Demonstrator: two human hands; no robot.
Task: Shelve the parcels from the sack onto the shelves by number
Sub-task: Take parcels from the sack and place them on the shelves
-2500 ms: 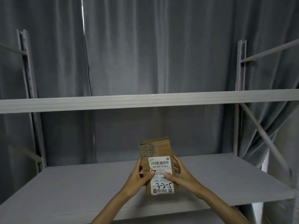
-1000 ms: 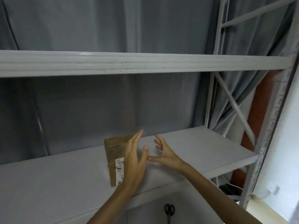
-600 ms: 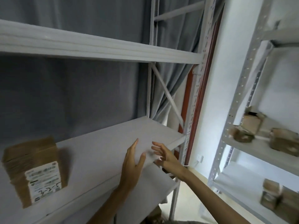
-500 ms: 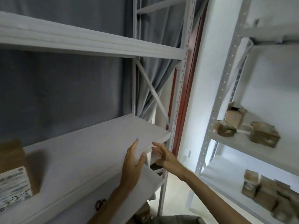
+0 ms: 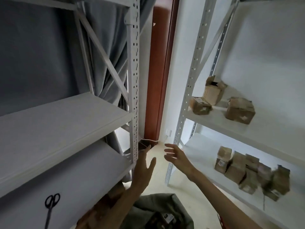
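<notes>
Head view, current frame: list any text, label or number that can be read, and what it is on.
None can be read.
Parcels on the upper right shelf: pale label patches, blurred.
Parcels on the lower right shelf: labels too small and blurred.
Item inside the sack: a pale label, unreadable.

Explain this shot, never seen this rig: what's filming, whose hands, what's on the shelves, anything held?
There is no robot here. A person wears one wide-angle camera on the head, looking forward and down, so both arms reach in from the bottom edge. The left hand and the right hand hang in mid-air with fingers spread, holding nothing. Below them the sack sits open on the floor, with what looks like a parcel inside. The left rack shows only scissors lying on its lower shelf. The right rack holds cardboard parcels: three on the upper shelf and a cluster on the lower one. Labels are too blurred to read.
</notes>
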